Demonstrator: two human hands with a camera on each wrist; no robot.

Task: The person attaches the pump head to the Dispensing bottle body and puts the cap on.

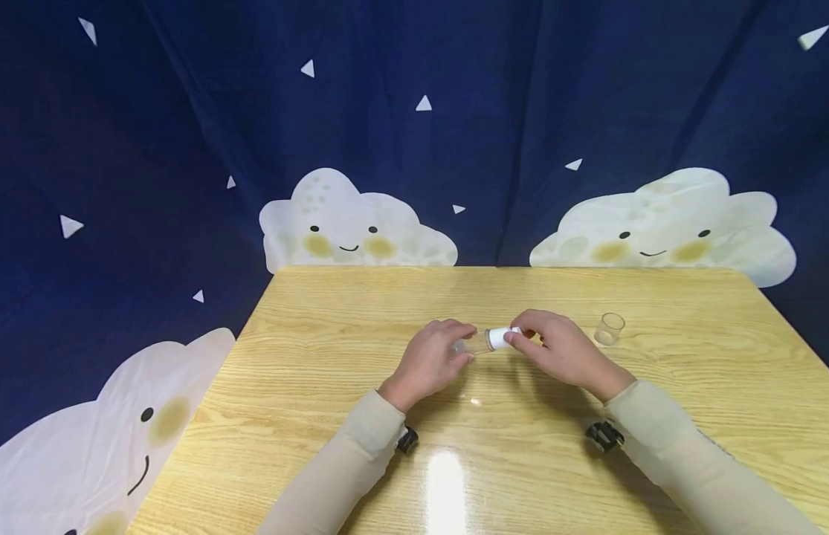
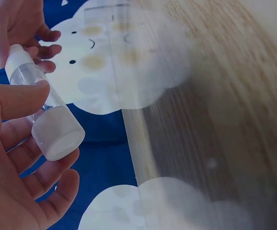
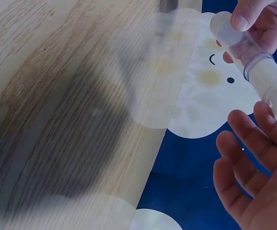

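A small clear bottle (image 1: pixel 479 342) with a white pump top (image 1: pixel 499 338) lies sideways between the two hands, above the table. My left hand (image 1: pixel 429 361) grips its clear body near the base, thumb on one side and fingers on the other. On the opposite end, my right hand (image 1: pixel 560 351) pinches the white top between thumb and fingers. The left wrist view shows the bottle's whitish base (image 2: pixel 58 133) and the thumb across the body. In the right wrist view the white collar (image 3: pixel 268 79) meets the clear body, and several right-hand fingers (image 3: pixel 246 143) are spread below.
A clear, open-ended cap (image 1: pixel 610 329) stands on the wooden table (image 1: pixel 307 386) to the right of my right hand. Behind the table hangs a dark blue curtain (image 1: pixel 387 134) with white clouds and triangles. Both wrists carry black devices (image 1: pixel 604 436).
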